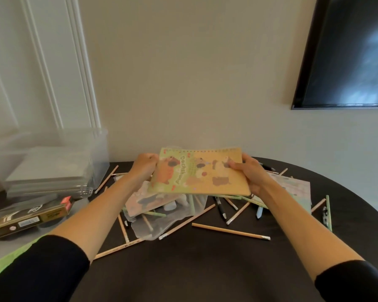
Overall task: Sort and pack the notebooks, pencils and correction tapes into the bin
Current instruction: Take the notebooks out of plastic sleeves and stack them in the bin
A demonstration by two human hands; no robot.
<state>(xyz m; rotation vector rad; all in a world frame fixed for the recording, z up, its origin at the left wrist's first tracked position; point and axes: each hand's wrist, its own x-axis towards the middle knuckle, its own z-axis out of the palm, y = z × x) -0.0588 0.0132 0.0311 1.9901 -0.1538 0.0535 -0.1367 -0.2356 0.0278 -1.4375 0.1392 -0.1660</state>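
Nearest, loose pencils (230,231) lie scattered at all angles on the dark table (194,269), apparently unsorted. Beyond them a heap mixes more pencils, black pens (219,207), a crumpled clear bag (153,225) and a pinkish notebook (144,199); small pale items there may be correction tapes, but they are too blurred to tell. Above this heap both hands hold the yellow spiral notebook (200,173) clear of the pile, roughly level. The left hand (145,165) grips its left edge with curled fingers, and the right hand (250,173) clasps its right edge, thumb on the cover. A two-handed hold likely keeps the floppy cover flat for carrying. Further left the clear bin (52,162) stands by the wall, probably the notebook's destination.
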